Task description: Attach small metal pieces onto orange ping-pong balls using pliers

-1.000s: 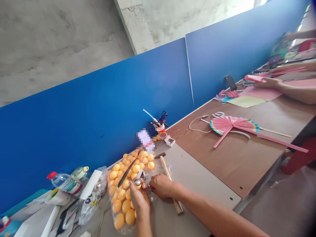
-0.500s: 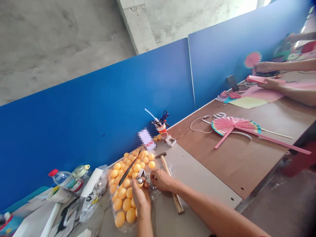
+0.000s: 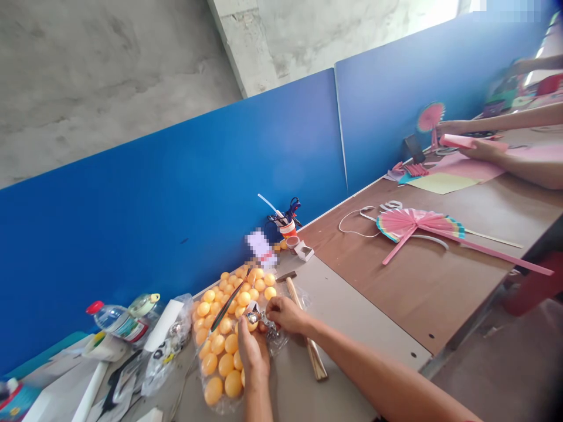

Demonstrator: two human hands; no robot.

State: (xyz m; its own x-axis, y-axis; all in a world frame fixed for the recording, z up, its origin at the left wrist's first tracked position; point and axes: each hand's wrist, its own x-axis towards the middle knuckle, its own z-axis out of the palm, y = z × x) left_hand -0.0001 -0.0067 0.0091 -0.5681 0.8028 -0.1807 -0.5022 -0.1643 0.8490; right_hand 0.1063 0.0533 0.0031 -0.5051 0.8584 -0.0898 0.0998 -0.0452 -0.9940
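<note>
The left hand (image 3: 254, 353) grasps a shiny ball (image 3: 252, 317) at its twelve o'clock, the right hand (image 3: 285, 315) curled beside it, grip unclear, orange balls (image 3: 226, 326) crowding ten o'clock, a hammer (image 3: 317, 360) crossing beneath at three

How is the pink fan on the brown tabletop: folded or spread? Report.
Spread: the pink fan shows splayed pleats, its two sticks apart.

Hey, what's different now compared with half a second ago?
A co-worker's hand has carried the round pink fan leftward and slightly down. The right hand has edged slightly up, toward the shiny ball, which the left hand still holds. The hammer and bagged orange balls stayed put.
</note>
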